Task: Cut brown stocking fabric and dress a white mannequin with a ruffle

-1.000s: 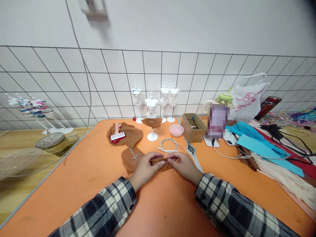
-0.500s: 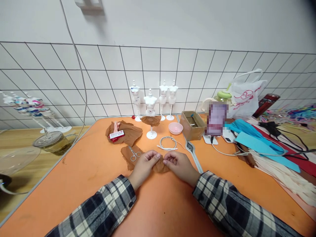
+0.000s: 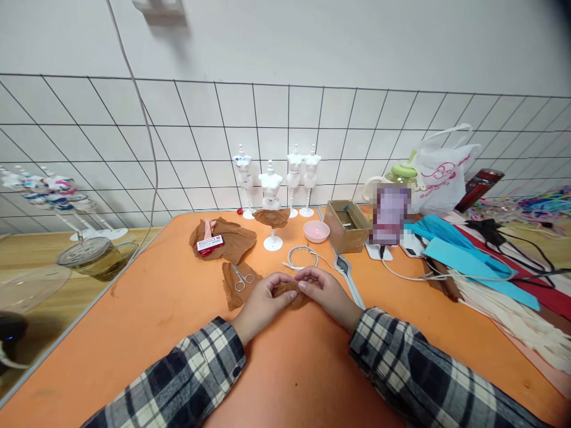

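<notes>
Fingertips have come closer: the fingers (image 3: pixel 307 288) of the left hand (image 3: pixel 264 298) and right hand (image 3: pixel 329 295) pinch the little brown cloth (image 3: pixel 284 289), so less shows. Scissors (image 3: pixel 242 277) lie toward ten o'clock, pink bowl (image 3: pixel 316 232) at one.

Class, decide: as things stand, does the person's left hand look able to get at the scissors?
Probably yes: the scissors lie uncovered on a brown cloth beside the left hand, though that hand may first need to release the gathered fabric it holds.
</notes>
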A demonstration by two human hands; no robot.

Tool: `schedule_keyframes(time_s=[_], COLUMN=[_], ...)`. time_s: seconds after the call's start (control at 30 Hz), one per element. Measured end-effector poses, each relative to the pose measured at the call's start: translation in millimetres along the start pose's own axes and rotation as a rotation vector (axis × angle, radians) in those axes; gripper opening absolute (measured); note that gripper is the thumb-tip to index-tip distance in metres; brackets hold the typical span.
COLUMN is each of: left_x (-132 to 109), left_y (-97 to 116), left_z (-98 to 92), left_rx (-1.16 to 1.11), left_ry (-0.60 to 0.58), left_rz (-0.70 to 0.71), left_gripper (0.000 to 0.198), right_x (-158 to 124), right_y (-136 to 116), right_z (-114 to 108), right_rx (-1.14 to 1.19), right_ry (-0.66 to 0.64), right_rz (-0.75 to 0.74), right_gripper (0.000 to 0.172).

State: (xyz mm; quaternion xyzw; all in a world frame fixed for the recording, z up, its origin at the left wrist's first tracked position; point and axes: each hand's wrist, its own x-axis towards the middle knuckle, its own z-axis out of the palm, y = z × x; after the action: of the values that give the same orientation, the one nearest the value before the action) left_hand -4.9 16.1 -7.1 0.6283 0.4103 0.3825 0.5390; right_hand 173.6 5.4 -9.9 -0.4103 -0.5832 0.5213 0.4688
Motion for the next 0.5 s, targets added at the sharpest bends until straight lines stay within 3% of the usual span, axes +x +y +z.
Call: schedule_keyframes(time_s=[0.13,0.27,0.37,0.43,0.5], left_x=[-5.0,-3.0,16.9,39.5,65.2], left_y=[0.1,4.6,7.9,6.9,3.1], left_z=[6.7,-1.4,-21.5,-36.3,-46.8], left_rx=[0.003,0.177,0.440,0.569,0.578], left_ry=[0.018,0.136,0.338,0.497,0.575], left_rz=[0.022,0.123,0.209,0.165,0.135], left_gripper=[0.026,0.025,0.022,0.022,0.031], right_x=[0.7,1.7,5.6,9.6,13.3], right_y=[1.5,-0.3,1.3,4.5,8.2], right_z=[2.5,-0.8,-4.0,-4.4,-3.2], right_rx=[-0.022,0.002,0.027,0.037,0.047], right_ry=[0.013,0.073,0.138,0.148,0.141], right_rz=[0.024,0.040,0.010,-0.006,-0.007], right_gripper=[0.025,0.029,0.032,0.032,0.032])
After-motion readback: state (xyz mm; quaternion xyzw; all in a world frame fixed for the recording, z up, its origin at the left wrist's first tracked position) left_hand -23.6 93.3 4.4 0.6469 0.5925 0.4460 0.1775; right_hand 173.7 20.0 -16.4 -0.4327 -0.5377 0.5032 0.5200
